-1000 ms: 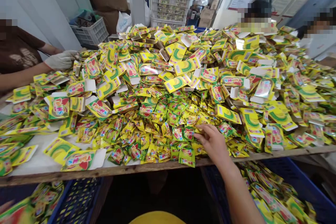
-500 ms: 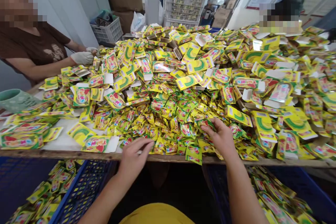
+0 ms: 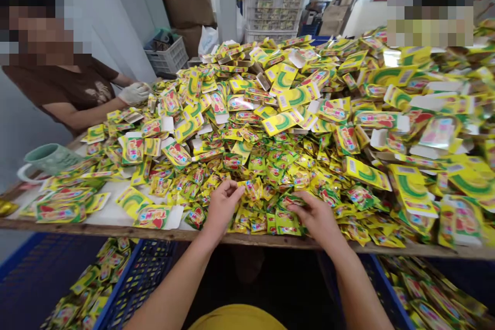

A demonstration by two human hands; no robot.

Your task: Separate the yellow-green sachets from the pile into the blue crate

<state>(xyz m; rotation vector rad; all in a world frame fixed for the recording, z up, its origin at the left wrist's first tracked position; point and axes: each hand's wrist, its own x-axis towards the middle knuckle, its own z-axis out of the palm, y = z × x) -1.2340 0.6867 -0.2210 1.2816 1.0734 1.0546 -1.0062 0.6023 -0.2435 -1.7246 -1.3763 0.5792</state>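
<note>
My left hand (image 3: 223, 207) is closed in a pinch above the front of the pile. At its fingertips is a small yellow candy packet (image 3: 253, 188), gripped by one edge. My right hand (image 3: 316, 215) pinches a small green candy packet (image 3: 289, 200) between thumb and fingers. Beneath both hands lies a heap of small yellow and green packets (image 3: 276, 165). A green packet (image 3: 288, 223) rests at the table edge between the hands. Flat yellow cartons (image 3: 284, 121), some with open flaps, are piled behind.
Blue crates (image 3: 119, 281) with packets stand below the table edge (image 3: 270, 240) at left; another blue crate (image 3: 390, 289) is at right. A green mug (image 3: 52, 159) stands at left. A co-worker's gloved hand (image 3: 134, 93) touches the pile. Another person is behind the pile at right.
My left hand has moved up and right to a yellow packet. My right hand has shifted slightly left and down with the green packet. The view has turned slightly left.
</note>
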